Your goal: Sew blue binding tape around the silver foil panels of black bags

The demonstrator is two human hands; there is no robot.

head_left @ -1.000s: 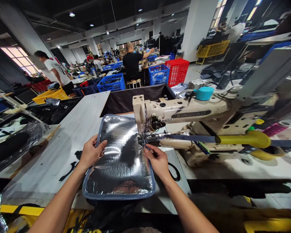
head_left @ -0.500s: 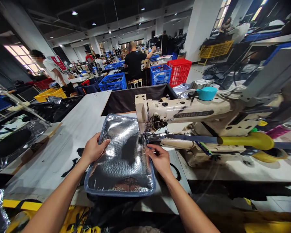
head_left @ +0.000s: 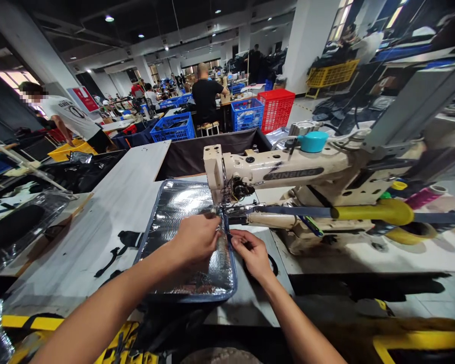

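A silver foil panel [head_left: 178,217] with blue edge binding lies flat on the grey worktable [head_left: 114,212], its right edge under the needle of a cream sewing machine [head_left: 280,172]. My left hand [head_left: 195,237] rests on the panel beside the needle, fingers curled and pinching at the blue binding. My right hand [head_left: 252,253] pinches the same blue edge just below the needle. A blue binding strip [head_left: 296,212] runs from the right through a yellow guide [head_left: 379,212] into the machine.
A black-lined bin [head_left: 197,151] sits behind the table. Blue crates [head_left: 172,129] and a red crate [head_left: 276,108] stand farther back, where other people work. Foil and black material [head_left: 18,227] lie at the left. Black straps [head_left: 116,247] lie on the table.
My left hand has moved from the panel's left edge across to the needle area on the right. The right hand stayed at the binding edge, and the view shifted slightly.
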